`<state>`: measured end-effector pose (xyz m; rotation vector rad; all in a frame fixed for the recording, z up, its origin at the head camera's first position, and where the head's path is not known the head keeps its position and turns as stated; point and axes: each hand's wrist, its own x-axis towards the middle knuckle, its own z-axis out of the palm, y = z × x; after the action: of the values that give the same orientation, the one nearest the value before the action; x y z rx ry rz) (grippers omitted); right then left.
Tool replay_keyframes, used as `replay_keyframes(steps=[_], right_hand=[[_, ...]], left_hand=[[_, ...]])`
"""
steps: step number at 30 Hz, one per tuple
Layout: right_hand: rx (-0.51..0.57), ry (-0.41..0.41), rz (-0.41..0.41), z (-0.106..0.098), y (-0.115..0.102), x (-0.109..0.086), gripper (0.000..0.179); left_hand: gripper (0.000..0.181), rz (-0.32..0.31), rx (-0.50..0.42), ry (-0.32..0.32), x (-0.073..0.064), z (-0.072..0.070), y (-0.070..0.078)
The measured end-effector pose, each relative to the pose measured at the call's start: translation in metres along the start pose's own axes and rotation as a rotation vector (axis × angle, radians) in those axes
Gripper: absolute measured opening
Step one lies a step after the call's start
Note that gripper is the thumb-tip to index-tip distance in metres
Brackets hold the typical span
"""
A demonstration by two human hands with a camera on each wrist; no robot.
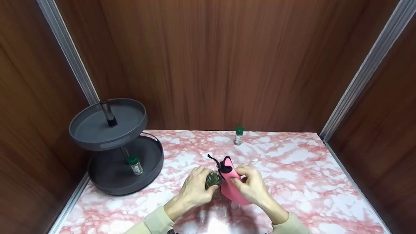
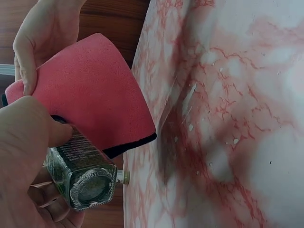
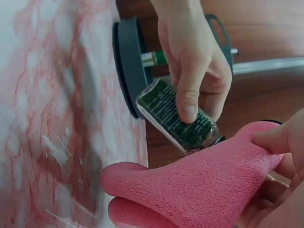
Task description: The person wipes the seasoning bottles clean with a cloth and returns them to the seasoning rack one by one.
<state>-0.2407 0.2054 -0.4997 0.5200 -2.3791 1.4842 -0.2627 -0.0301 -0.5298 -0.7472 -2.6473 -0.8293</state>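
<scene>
1. Glass jar point(image 1: 213, 179), square-sided and filled with something green, sits in the left hand point(image 1: 196, 187), clear of the table point(image 1: 292, 182) and in front of the person.
2. Its long axis slants: the base, turned to the left-wrist camera, is the lower end, while the neck end points up and rightward into a pink cloth point(image 1: 232, 188). The left hand, wrapped about the jar with its thumb along the label, is the nearer one; the right hand lies beyond the cloth, to the jar's right.
3. The cloth hides the neck end in the right-wrist view, so I cannot tell whether it is wrapped around it or merely lies against it.
4. The right hand point(image 1: 252, 185) pinches the cloth between thumb and fingers; folds hang below, with black edging at the side near the jar.
5. Farther out, a green-capped bottle point(image 1: 238, 138) stands upright near the back panel point(image 1: 227, 65).
6. Well to the left, a dark two-tier stand point(image 1: 113, 177) bears a second green-capped bottle point(image 1: 136, 169) on its lower tray.
</scene>
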Motion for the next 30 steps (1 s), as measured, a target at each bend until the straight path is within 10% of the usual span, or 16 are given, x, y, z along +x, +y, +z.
replay_keyframes(steps=[30], right_hand=[[-0.025,-0.074,0.062,-0.003,-0.008,0.012,0.013]], left_hand=[[0.036,-0.051,-0.080,-0.008,-0.001,0.000,0.004]])
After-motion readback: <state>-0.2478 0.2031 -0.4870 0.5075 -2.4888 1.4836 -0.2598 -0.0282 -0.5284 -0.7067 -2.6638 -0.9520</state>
